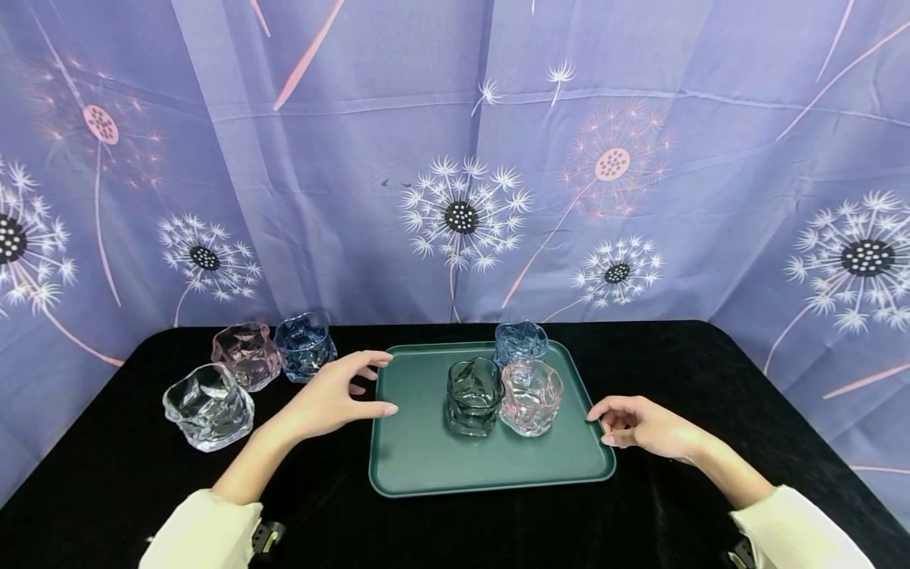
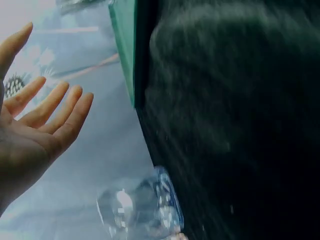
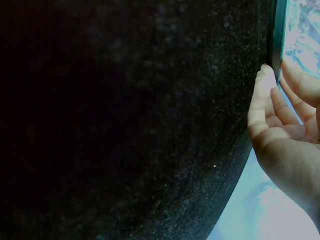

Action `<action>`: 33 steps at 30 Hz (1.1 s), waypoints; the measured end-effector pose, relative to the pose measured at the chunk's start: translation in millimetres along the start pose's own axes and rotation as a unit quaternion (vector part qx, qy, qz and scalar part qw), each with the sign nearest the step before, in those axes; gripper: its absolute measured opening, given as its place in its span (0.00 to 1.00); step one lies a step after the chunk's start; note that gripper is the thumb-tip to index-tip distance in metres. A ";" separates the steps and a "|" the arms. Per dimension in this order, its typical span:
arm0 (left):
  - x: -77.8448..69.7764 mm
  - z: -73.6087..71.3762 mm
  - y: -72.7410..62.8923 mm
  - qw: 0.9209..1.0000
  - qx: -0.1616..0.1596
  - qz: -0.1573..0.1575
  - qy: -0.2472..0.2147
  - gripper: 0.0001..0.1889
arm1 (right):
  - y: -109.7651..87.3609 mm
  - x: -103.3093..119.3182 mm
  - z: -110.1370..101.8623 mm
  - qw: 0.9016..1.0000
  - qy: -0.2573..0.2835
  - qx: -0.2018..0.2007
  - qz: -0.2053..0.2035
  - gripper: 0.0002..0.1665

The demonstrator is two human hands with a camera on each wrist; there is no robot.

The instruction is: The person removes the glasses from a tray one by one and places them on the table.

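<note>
A green rectangular tray (image 1: pixel 419 454) lies on the black cloth. On its right half stand a dark grey glass (image 1: pixel 475 403), a pale pink glass (image 1: pixel 532 403) and a blue glass (image 1: pixel 521 340) behind them. My left hand (image 1: pixel 341 395) hovers by the tray's left rim, fingers spread and holding nothing; the left wrist view shows the fingers (image 2: pixel 55 107) apart from the tray. At the right rim my right hand (image 1: pixel 647 427) pinches the tray's edge (image 3: pixel 281 40) between thumb and fingers.
Left of the tray, three wavy tumblers stand on the black-covered table: a clear glass (image 1: pixel 208 411), a pink glass (image 1: pixel 249 359) and a blue glass (image 1: pixel 306 348), close to my left forearm. A purple curtain (image 1: pixel 355 197) with dandelion prints hangs behind the table.
</note>
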State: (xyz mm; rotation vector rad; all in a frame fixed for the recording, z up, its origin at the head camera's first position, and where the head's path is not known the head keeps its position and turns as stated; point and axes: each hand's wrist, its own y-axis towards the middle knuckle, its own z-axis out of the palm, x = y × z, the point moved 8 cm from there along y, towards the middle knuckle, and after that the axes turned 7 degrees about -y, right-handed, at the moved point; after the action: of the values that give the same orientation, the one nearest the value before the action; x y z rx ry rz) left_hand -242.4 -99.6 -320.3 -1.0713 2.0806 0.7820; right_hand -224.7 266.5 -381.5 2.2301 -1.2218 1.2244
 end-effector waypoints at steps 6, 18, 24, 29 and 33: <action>-7.1 19.7 11.0 1.000 0.010 0.019 0.001 0.35 | -0.4 0.7 -1.1 1.000 0.001 -0.002 -0.006 0.17; -14.1 54.0 32.5 0.999 0.043 -0.011 0.007 0.41 | -0.7 3.2 -1.2 1.000 0.010 -0.005 -0.019 0.17; -22.0 65.9 41.5 0.998 0.057 -0.008 0.018 0.42 | -1.1 2.7 -1.3 1.000 0.016 -0.003 -0.020 0.17; -31.9 75.4 47.9 0.998 0.057 0.013 0.022 0.41 | -1.5 2.8 -1.3 1.000 0.015 -0.004 -0.020 0.17; -37.5 83.1 52.5 0.998 0.059 0.019 0.026 0.41 | -1.4 2.5 -1.2 1.000 0.014 -0.004 -0.017 0.17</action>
State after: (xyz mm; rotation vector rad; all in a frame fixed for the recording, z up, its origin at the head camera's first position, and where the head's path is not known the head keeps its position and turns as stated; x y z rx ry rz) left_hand -247.0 5.0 -330.7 -0.9989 2.1678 0.6468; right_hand -223.6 266.7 -378.6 2.2115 -1.1715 1.2304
